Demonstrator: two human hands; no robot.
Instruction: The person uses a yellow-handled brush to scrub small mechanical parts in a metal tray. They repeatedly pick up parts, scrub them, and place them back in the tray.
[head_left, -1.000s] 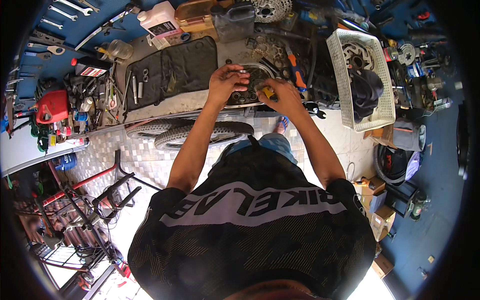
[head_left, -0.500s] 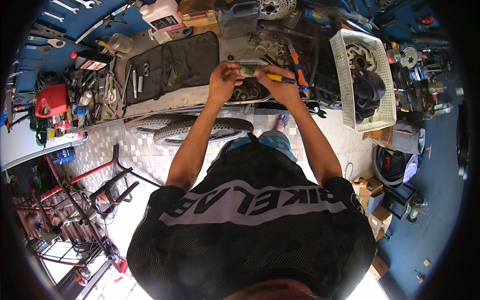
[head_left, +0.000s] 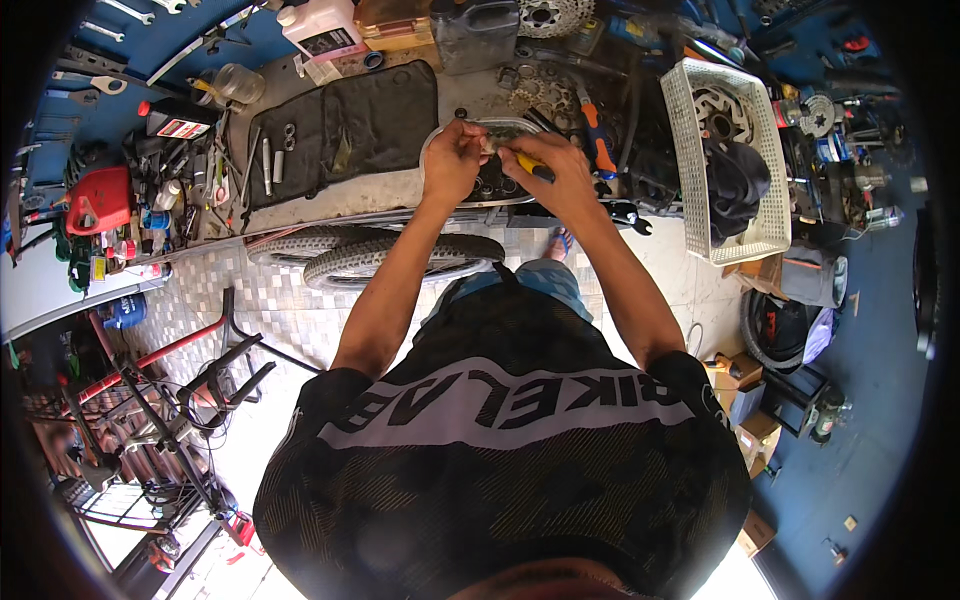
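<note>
Over a metal tray (head_left: 426, 150) at the bench's front edge, my two hands meet at close range. My right hand (head_left: 560, 175) is closed round a brush with a yellow and black handle (head_left: 530, 164), its head pointing toward the left hand. The fingers of my left hand (head_left: 455, 165) are pinched at the brush's head; whatever small piece they hold is hidden. Round dark parts (head_left: 490, 187) lie in the tray, partly covered by the hands. Just left of it is a black mat (head_left: 350, 130).
A white plastic basket (head_left: 690, 160) with a brake disc and dark cloth stands at right. An orange and blue tool (head_left: 597, 135), sprockets (head_left: 540, 88) and bottles (head_left: 470, 38) lie behind the tray. Bicycle tyres (head_left: 400, 262) are below the bench edge.
The brush in my right hand has tilted, its handle end now pointing more toward me. Both hands stay close together over the tray.
</note>
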